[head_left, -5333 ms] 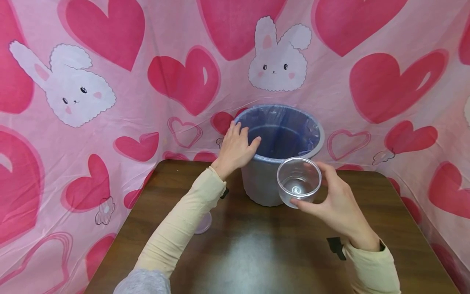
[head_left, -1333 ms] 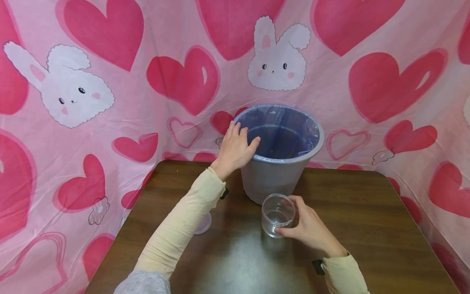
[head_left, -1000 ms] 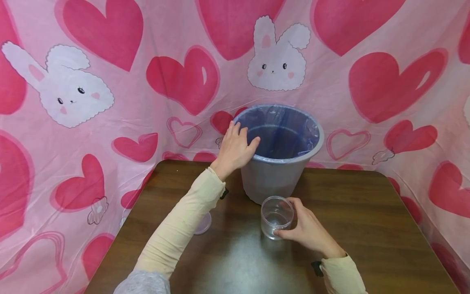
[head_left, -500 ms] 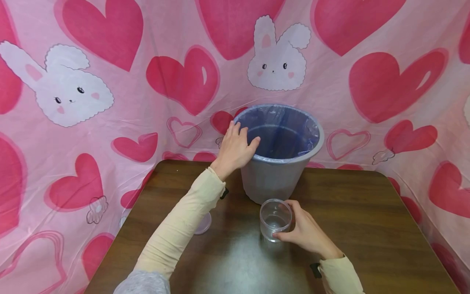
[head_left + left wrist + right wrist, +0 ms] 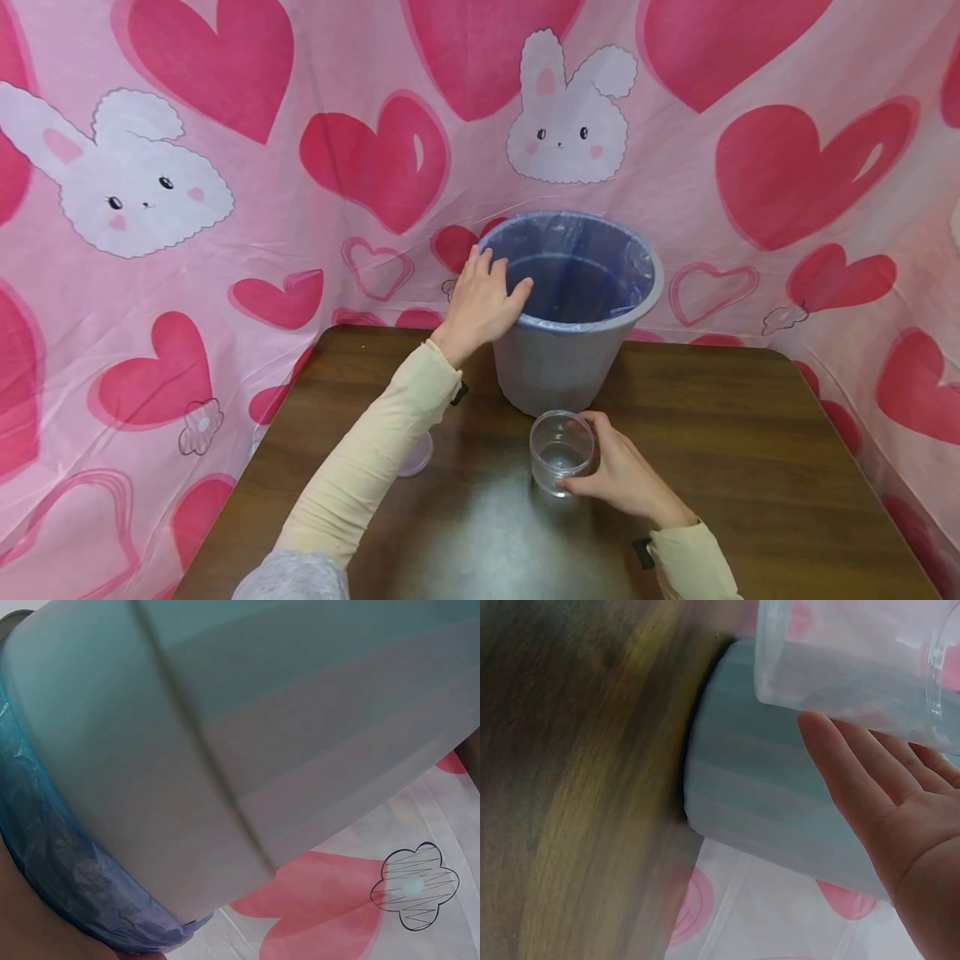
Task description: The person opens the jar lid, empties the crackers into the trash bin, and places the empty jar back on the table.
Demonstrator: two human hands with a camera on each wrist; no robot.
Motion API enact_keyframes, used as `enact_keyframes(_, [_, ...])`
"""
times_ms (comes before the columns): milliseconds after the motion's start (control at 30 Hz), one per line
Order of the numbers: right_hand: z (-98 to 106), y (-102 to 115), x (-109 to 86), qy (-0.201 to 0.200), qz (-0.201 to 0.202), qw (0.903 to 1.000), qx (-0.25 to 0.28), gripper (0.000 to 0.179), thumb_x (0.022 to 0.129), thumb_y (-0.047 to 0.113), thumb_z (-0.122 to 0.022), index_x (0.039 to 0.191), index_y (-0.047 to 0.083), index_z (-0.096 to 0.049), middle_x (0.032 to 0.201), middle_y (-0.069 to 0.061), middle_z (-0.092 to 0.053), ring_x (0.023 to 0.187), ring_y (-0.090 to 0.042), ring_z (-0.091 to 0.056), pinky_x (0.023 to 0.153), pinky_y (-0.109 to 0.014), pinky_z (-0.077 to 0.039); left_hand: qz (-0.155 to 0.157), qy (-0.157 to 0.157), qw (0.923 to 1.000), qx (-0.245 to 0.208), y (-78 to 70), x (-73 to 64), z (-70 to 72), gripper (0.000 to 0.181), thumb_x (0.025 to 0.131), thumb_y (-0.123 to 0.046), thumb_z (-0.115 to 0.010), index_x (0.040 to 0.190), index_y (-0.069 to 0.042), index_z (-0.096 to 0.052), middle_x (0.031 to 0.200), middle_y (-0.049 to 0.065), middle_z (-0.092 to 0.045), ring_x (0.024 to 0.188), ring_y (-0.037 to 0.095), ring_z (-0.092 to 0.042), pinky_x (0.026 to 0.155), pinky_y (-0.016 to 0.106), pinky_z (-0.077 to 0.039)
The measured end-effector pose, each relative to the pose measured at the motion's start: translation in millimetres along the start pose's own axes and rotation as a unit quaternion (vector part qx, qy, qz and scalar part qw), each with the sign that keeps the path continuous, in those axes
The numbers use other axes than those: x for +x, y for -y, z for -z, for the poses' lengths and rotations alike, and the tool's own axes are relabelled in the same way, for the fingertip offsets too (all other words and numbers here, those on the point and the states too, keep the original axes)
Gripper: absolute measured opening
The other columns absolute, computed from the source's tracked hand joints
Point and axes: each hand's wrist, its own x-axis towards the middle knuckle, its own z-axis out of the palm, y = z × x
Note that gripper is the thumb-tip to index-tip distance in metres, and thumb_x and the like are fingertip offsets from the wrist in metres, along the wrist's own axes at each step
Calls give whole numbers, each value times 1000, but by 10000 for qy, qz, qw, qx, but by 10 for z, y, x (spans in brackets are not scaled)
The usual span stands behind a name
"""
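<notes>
My right hand [image 5: 626, 471] grips a clear plastic jar [image 5: 561, 454] by its side, thumb towards me. The jar is lidless, upright, with a see-through wall. In the right wrist view the jar [image 5: 855, 682] is at the top, its base held apart from the wooden table [image 5: 577, 787], fingers against its side. My left hand [image 5: 480, 304] lies with spread fingers at the left rim of a pale grey bin [image 5: 555, 371], which has a blue plastic liner [image 5: 570, 283]. The left wrist view shows mostly the bin's wall [image 5: 225, 750] and the liner over its rim.
A round, translucent pinkish lid [image 5: 417, 457] lies on the table, partly hidden by my left sleeve [image 5: 367, 458]. Behind the table [image 5: 720, 450] hangs a pink cloth [image 5: 480, 158] with hearts and rabbits. The bin stands at the table's back edge.
From in front of the bin's rim, the jar has come down and left, closer to me, in my right hand. Over the last second it has sunk only slightly. My left hand stays put.
</notes>
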Motion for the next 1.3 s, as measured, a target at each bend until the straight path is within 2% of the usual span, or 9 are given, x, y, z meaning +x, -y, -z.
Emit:
enact_keyframes(767, [-116,-90,6,102,75,9999,-5,88,49,53,-80,119,15,-41,107,-3,-59,93,-13,-58,80,-32,-46,12,-4,10000,9,-12,-4,0,65,88,-52,-36,133,-5,-38,144,15,-27,138,29,-8,111,40,-12])
enact_keyframes(1300, [-179,-129,-25,352,-127,9992,128,89,50,49,-81,120,11,-41,108,-5,-58,95,-15,-57,81,-34,-46,-5,-37,10000,49,-16,-15,1,65,88,-52,-35,133,-4,-39,143,16,-29,138,30,-9,111,40,-12])
